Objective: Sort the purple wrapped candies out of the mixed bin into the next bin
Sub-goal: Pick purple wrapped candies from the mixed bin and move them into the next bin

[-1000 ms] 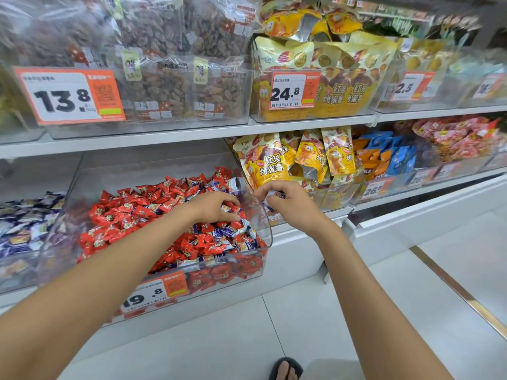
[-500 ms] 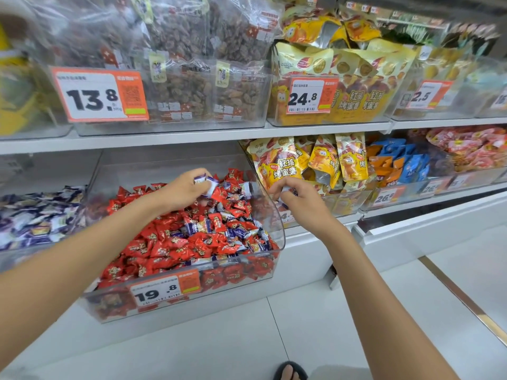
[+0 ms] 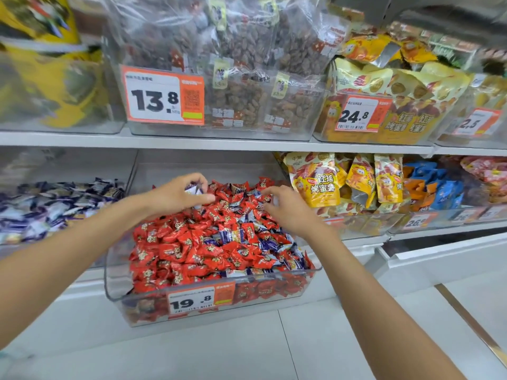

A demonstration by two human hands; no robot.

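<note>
From the head camera I look down at a clear bin point(image 3: 118, 266) on the low shelf. It is full of red candies point(image 3: 175, 250), with purple candies point(image 3: 233, 237) mixed in, mostly on the right side and in the middle of the pile. A price tag point(image 3: 201, 298) on the front wall of the bin reads 19.8. My left hand point(image 3: 175, 197) is over the back of the pile. Its fingers and thumb are curled round one purple candy point(image 3: 193, 190), and that candy is lifted just above the red ones. My right hand point(image 3: 285, 211) is over the back right part of the same bin. Its fingers are bent and spread, and the tips are down near the candies. I cannot tell if it holds anything. Just to the left stands the next bin point(image 3: 68, 165), which has a heap of purple wrapped sweets point(image 3: 55, 207) in it. To the right of the mixed bin are yellow bags point(image 3: 329, 182) standing in a row. A white shelf point(image 3: 192, 144) runs above both bins.
</note>
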